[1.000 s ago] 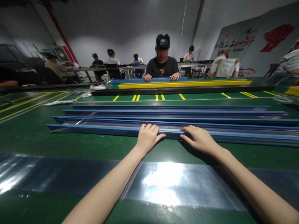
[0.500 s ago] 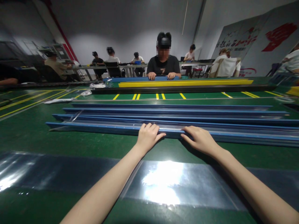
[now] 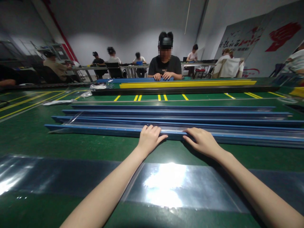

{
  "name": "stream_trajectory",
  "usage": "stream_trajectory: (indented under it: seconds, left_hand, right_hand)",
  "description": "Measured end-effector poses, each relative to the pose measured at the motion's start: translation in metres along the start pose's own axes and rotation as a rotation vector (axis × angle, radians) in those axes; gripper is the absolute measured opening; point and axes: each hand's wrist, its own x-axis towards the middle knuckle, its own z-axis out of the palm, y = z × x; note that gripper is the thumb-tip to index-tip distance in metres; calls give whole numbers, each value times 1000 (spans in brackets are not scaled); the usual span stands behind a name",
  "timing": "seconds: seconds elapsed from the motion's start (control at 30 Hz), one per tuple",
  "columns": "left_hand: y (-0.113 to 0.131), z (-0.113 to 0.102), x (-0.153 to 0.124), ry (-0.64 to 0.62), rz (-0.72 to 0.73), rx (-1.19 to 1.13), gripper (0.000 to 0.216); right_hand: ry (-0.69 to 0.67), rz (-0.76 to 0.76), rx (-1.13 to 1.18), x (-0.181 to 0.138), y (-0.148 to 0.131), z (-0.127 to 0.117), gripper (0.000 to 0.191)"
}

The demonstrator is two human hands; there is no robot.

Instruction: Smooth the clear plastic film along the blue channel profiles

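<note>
The left hand point(image 3: 149, 139) and right hand point(image 3: 203, 141) have fingers point(image 3: 155, 129) clamped on the near wall of the front blue channel point(image 3: 175, 136), which runs beneath them from nine o'clock to three; clear film point(image 3: 201, 186) lies at six.

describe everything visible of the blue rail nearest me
The nearest blue rail is long and straight, possibly plastic, with a sheen. It lies crosswise on the green tabletop; its left end shows, its right runs out of frame. The left hand and right hand grip its near edge, fingers over the top, thumbs in front.
</note>
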Motion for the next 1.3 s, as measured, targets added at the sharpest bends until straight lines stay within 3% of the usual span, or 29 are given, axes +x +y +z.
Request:
stream_trajectory:
  seconds: [1.3]
  left_hand:
    - [0,0,0,-50,-31,-19,39]
  right_hand:
    - [17,-17,-42,-1,-2,2,35]
